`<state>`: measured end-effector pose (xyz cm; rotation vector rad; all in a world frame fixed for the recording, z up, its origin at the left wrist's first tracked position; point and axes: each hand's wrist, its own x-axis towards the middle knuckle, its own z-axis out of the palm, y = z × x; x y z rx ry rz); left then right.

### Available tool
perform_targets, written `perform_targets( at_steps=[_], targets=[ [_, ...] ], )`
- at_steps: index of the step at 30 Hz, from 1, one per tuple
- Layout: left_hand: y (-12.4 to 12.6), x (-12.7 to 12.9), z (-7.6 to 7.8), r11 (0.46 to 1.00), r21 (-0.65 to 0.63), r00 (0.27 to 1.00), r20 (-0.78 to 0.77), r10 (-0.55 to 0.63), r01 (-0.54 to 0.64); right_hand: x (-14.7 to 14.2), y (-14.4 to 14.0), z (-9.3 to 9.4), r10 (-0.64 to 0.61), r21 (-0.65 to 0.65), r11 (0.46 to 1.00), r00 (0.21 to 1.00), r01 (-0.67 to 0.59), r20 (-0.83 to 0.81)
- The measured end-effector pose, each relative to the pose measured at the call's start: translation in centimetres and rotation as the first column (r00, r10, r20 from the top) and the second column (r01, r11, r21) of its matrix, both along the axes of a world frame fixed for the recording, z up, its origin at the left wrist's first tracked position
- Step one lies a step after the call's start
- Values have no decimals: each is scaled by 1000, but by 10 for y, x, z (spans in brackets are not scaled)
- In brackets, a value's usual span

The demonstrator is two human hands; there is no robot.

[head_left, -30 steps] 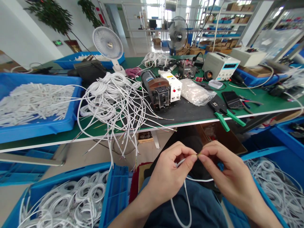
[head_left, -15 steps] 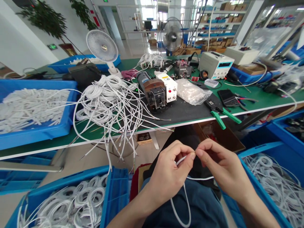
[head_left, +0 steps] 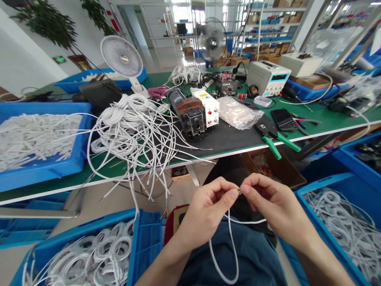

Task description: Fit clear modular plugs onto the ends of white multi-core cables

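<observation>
A white cable (head_left: 233,254) hangs in a loop over my lap. Its end is pinched between thumb and forefinger of my left hand (head_left: 210,208), which is closed. My right hand (head_left: 272,202) is closed too, its thumb and forefinger pinching the thin wire ends that come out of the cable. The fingertips of both hands nearly meet, and only a sliver of the wires shows between them. A large heap of white cables (head_left: 131,127) with bare ends lies on the green bench (head_left: 321,123), beyond my left hand.
On the bench stand a motorised machine (head_left: 189,113), a bag of small parts (head_left: 238,113), green-handled crimping pliers (head_left: 272,139) and a white fan (head_left: 122,57). Blue bins with coiled cables flank me, one at left (head_left: 145,242) and one at right (head_left: 324,184).
Both hands have shifted slightly left, along with the whole view. A little more of the wire ends now shows between my fingertips.
</observation>
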<state>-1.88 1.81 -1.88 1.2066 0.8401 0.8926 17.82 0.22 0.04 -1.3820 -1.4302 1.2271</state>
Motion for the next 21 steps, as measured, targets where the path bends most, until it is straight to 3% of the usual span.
perform_targets(
  at_steps=[5,12,21],
  targets=[
    [-2,2,-2,998,20,998,-29,52,-51,-4,0,0,-29,22,999,1000,29,5],
    [-3,2,0,993,63,995,-30,100,-98,0,-4,-5,-39,-94,995,989,26,-142],
    [-4,5,0,987,105,992,-32,124,-120,-6,-8,-5,-75,-10,997,990,74,-123]
  ],
)
